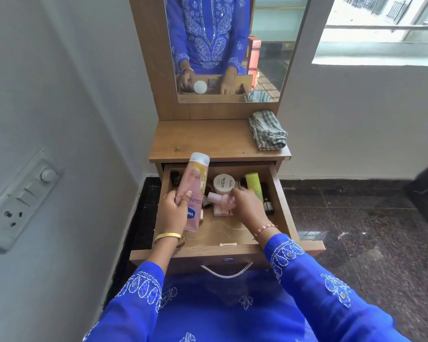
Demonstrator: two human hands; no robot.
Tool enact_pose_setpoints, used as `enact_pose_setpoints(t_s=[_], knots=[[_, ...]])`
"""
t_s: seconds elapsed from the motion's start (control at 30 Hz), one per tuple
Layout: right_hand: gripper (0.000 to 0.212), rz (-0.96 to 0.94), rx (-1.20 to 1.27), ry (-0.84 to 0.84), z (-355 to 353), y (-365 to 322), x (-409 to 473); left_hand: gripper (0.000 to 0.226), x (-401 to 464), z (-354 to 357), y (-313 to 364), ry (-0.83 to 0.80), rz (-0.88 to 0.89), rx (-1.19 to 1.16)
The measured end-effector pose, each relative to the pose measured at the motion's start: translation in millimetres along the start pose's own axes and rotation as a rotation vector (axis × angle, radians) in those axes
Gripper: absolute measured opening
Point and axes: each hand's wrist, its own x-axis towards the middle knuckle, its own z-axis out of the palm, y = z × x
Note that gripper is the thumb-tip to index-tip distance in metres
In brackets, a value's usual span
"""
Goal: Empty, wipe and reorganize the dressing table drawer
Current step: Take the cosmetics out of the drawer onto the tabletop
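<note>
While the wooden drawer (281, 206) of the dressing table stands pulled fully out, a person in embroidered blue sleeves reaches into it with both hands. Their left hand (174, 209), with a gold bangle (168, 236) at the wrist, grips a tall pink lotion tube (193, 191) around its lower half; the tube is tilted, its white cap pointing up and away toward the table top (208, 141). Their right hand (248, 207), with a thin red thread bracelet at the wrist, is down among the items, fingers curled around a small pink bottle (224, 201) lying near the middle of the drawer. Just behind that bottle sits a round white jar (224, 183) labelled nail polish remover. A lime green bottle (255, 185) lies toward the right side of the drawer, with small dark bottles (268, 206) near it and another dark bottle in the back left corner. A folded striped cloth (267, 130) rests on the right rear corner of the table top. Above it, the mirror (269, 58) reflects the person's hands and the drawer. A curved metal handle (226, 271) hangs on the drawer front.
</note>
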Motion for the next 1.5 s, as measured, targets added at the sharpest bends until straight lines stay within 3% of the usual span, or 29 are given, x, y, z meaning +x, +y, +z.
enact_pose_setpoints(t_s=[0.13, 0.43, 0.77, 1.13, 1.3, 1.5], knots=[[0.029, 0.006, 0.062, -0.005, -4.9, -7.2, -2.5, 0.034, 1.5, -2.4, -1.8, 0.025, -0.032, -0.118], [0.035, 0.043, 0.577, 0.105, -65.0, -51.9, 0.2, 0.04, 22.4, -28.3, 25.2, 0.134, 0.005, -0.258], [0.032, 0.181, 0.749, 0.074, -66.9, -92.4, 100.6, 0.034, 120.0, -49.1, 36.8, 0.037, -0.082, -0.061], [0.035, 0.246, 0.877, 0.189, -44.2, -107.5, 153.0, 0.036, 154.9, -42.4, 50.9, 0.166, -0.068, 0.215], [0.027, 0.126, 0.882, 0.297, -39.3, -101.7, 155.2, 0.036, 166.1, -41.2, 57.8, 0.175, -0.041, 0.417], [0.046, -0.037, 0.73, 0.146, -41.3, -102.3, 152.1, 0.035, 169.0, -36.4, 55.1, 0.185, -0.041, 0.456]])
